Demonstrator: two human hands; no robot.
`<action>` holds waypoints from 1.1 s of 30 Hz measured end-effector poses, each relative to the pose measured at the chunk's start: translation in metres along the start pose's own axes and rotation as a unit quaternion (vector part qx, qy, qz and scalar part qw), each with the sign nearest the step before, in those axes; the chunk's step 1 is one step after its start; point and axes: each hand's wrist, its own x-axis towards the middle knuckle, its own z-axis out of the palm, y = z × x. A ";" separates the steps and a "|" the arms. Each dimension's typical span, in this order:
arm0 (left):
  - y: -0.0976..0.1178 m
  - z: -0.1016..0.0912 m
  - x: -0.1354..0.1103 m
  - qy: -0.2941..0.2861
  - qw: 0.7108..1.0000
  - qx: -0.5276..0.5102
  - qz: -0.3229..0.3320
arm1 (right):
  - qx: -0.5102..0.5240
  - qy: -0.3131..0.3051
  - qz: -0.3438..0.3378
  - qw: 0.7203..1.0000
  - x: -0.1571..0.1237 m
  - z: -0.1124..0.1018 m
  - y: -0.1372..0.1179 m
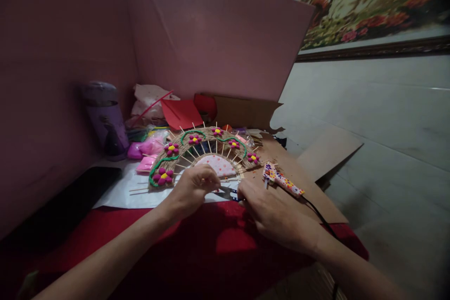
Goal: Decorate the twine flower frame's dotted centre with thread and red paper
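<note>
A half-round woven twine fan [204,150] on wooden sticks lies on the table, trimmed with pink and yellow flowers and a green cord. My left hand [195,187] is closed in a pinch at the fan's lower edge, near its pink dotted centre [218,165]. My right hand [270,208] is closed round small scissors [228,192], whose blades point left toward my left fingers. A colourfully patterned glue gun [281,179] with a black cable rests just right of the fan, beside my right hand.
A red cloth [211,243] covers the near table, with white paper [119,192] under the fan. A purple bottle [105,119], pink clay bags [149,147], red paper [181,112] and cardboard [246,112] crowd the back. A pink screen [211,42] walls the rear. A dark slab [70,206] lies left.
</note>
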 end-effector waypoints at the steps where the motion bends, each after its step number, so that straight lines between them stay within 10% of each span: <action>1: 0.001 -0.002 0.000 0.022 0.999 -0.026 -0.035 | -0.002 0.001 0.006 1.000 -0.001 -0.001 0.001; 8: -0.008 -0.011 -0.001 0.064 0.963 -0.145 -0.216 | 0.051 0.057 0.093 0.993 0.000 -0.001 0.008; 14: -0.011 -0.022 -0.001 0.118 0.977 -0.040 -0.174 | 0.120 0.133 0.130 0.975 0.018 0.012 0.016; 24: -0.018 -0.062 -0.027 0.001 0.951 0.260 -0.165 | 0.130 0.063 0.117 0.983 0.062 0.038 0.012; 30: -0.007 -0.055 -0.028 0.005 0.916 0.364 -0.168 | 0.129 0.052 0.137 0.981 0.078 0.049 0.005; 33: -0.009 -0.045 -0.021 0.007 0.946 0.304 -0.114 | 0.169 0.034 0.121 0.978 0.081 0.047 0.006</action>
